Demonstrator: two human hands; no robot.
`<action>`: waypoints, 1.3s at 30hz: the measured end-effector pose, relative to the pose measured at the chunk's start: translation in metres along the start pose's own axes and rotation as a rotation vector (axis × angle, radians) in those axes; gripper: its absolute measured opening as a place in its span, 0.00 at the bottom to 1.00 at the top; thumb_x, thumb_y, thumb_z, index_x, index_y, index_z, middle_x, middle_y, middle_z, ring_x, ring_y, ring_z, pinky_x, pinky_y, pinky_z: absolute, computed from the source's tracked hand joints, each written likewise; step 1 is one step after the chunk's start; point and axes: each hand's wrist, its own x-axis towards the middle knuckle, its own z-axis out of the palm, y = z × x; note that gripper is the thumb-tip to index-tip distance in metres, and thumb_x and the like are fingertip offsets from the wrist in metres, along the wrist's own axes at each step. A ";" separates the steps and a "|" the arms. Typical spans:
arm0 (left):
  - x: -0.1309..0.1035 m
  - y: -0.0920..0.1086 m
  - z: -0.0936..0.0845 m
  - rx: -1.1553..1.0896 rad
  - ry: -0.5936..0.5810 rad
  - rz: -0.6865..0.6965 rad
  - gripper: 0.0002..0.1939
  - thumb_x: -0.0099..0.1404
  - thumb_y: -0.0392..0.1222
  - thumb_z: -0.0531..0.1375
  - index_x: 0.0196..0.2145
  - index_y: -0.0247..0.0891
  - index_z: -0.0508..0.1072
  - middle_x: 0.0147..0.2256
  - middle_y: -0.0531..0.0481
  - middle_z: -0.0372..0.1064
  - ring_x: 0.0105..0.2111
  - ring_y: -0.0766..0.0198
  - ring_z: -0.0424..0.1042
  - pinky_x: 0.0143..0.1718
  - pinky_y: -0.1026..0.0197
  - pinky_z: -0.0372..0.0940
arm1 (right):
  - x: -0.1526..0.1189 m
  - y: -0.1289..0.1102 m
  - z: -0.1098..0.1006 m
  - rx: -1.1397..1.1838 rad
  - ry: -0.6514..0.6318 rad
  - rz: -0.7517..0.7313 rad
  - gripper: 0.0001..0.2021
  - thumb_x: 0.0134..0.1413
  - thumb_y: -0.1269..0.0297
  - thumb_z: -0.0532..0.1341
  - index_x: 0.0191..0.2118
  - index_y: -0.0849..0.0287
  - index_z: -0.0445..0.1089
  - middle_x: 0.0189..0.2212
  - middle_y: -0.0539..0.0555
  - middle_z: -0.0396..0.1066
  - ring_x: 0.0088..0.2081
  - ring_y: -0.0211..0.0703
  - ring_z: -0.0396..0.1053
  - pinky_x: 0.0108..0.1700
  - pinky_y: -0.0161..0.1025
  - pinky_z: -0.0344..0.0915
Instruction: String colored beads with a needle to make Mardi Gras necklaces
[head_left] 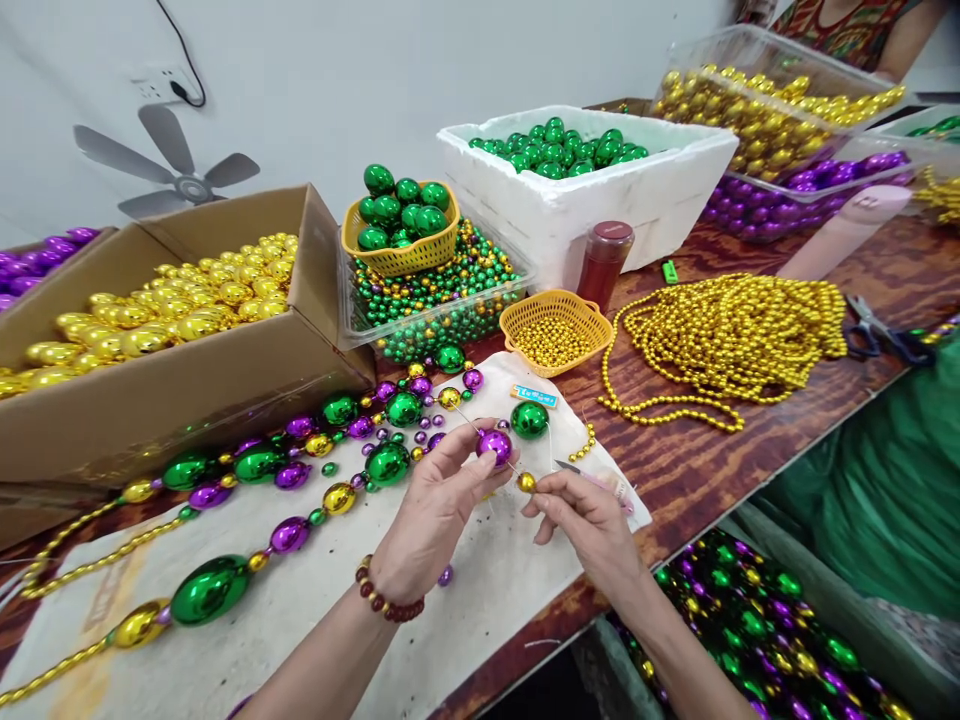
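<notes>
Our left hand pinches a shiny round purple bead on a thin thread; our right hand pinches closed on a small round gold bead beside it.

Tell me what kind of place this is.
Probably a bead-necklace assembly workshop. Bulk bins show it: a cardboard box of gold beads, a foam box of green ones. The left hand holds a purple bead on a string, and the right hand a small gold bead.
</notes>
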 end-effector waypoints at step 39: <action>-0.008 -0.003 -0.028 0.818 -0.034 0.003 0.12 0.66 0.47 0.58 0.44 0.42 0.74 0.36 0.47 0.73 0.31 0.60 0.72 0.30 0.61 0.65 | 0.007 0.002 -0.017 -0.003 0.072 0.094 0.08 0.55 0.61 0.61 0.31 0.60 0.70 0.25 0.49 0.73 0.18 0.32 0.67 0.23 0.31 0.58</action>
